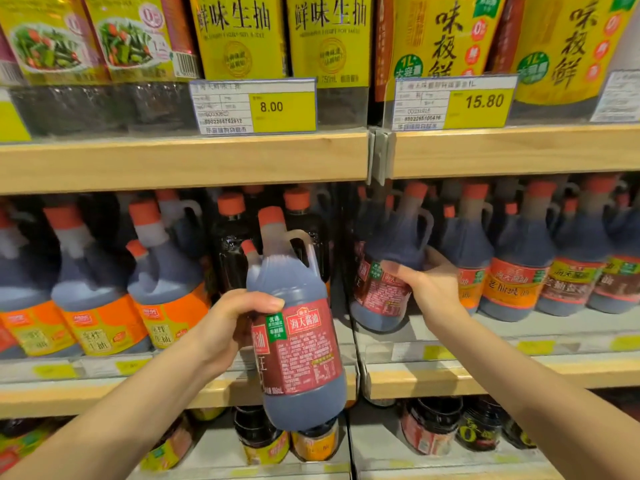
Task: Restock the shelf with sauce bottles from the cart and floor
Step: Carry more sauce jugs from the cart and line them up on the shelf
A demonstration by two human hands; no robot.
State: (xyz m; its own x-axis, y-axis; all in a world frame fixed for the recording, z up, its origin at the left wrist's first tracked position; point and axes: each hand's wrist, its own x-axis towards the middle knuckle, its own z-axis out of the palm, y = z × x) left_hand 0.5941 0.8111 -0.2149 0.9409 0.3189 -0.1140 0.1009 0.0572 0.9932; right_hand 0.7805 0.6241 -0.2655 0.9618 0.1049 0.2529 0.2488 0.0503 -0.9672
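Red-labelled sauce bottle [382, 271] goes onto the middle shelf [450, 372] in the right hand's [429, 289] grip, while the left hand [225, 327] clasps a second bottle [298, 327] before that shelf, not yet placed.

Upper centre: white-and-yellow price tag [252, 106] reading 8.00. To its right, a 2nd tag [453, 103] reading 15.80. A 3rd tag [618, 97] is cut off at the right edge, text too blurred to read. Grey plastic clip [379, 155] sits btwn the first two, slightly lower. Upper left: yellow packs [52, 36] w/ veg photos. Bottom centre and right: squat dark-lidded jars [429, 427], labels blurred.
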